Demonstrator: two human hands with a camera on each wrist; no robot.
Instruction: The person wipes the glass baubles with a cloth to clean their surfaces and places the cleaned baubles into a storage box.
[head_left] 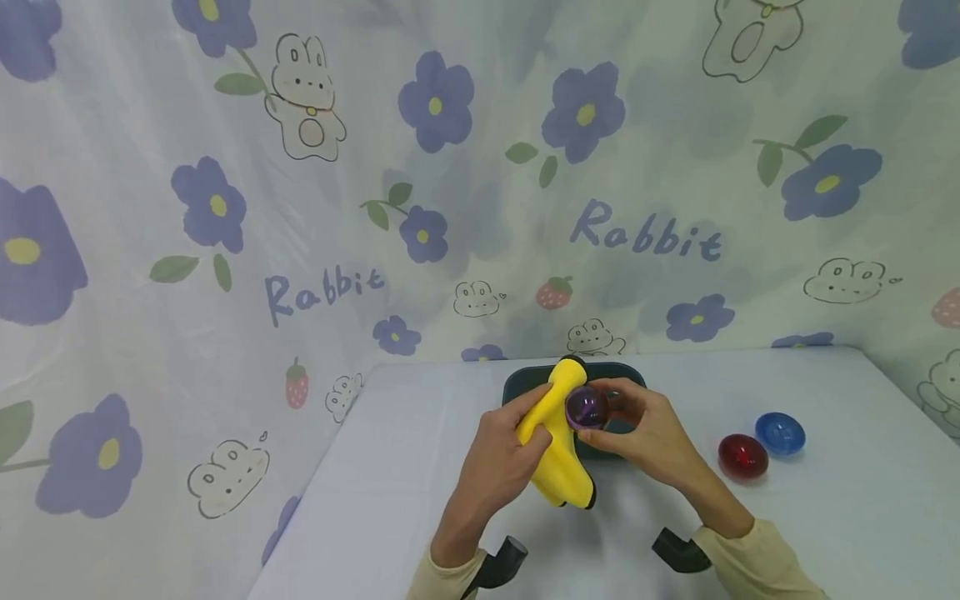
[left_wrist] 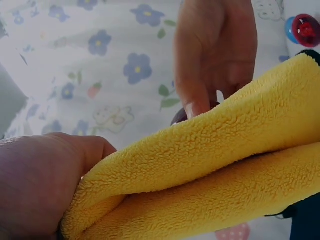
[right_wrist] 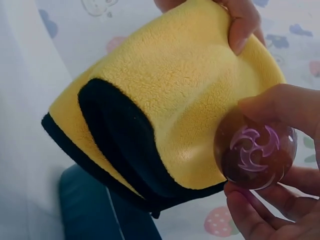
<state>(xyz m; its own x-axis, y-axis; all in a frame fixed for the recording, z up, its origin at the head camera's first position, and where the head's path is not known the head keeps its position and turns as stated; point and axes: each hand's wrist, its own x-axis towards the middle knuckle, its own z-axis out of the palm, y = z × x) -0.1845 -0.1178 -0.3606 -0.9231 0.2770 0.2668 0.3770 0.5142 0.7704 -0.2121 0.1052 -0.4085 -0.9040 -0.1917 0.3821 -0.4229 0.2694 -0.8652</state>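
Along the left and back hangs a pale cloth backdrop (head_left: 225,250) printed with purple flowers, rabbits and the word "Rabbit". In front of it stands the bench (head_left: 390,467), covered in a light sheet.

Near the middle of the bench, the left hand (head_left: 498,454) grips a yellow cloth (head_left: 558,450). Its fingers are curled round the folded cloth, with the thumb lying across the upper fold. In the left wrist view the cloth (left_wrist: 210,180) is bunched in thick fleecy folds against that hand (left_wrist: 40,185). The right wrist view shows the cloth (right_wrist: 175,115) has a black edge and a black underside, and a left fingertip presses on its top edge.

Touching the cloth on its right side is a purple ball (head_left: 586,407), see-through and dark. The right hand (head_left: 645,437) pinches this ball between thumb and fingertips, held up above the bench. In the right wrist view the ball (right_wrist: 255,150) shows a pale purple swirl inside, and it rests against the yellow face of the cloth, with the right hand (right_wrist: 280,165) wrapped round its right side and bottom.

Behind both hands, a dark green tray (head_left: 525,383) lies on the bench, mostly hidden by the cloth and fingers.

Farther right, well apart from the hands, a red ball (head_left: 742,456) and a blue ball (head_left: 780,433) sit on the bench just beside each other.

At the lower edge, beige sleeves (head_left: 750,567) cover both forearms, each carrying a black wrist mount (head_left: 678,550).
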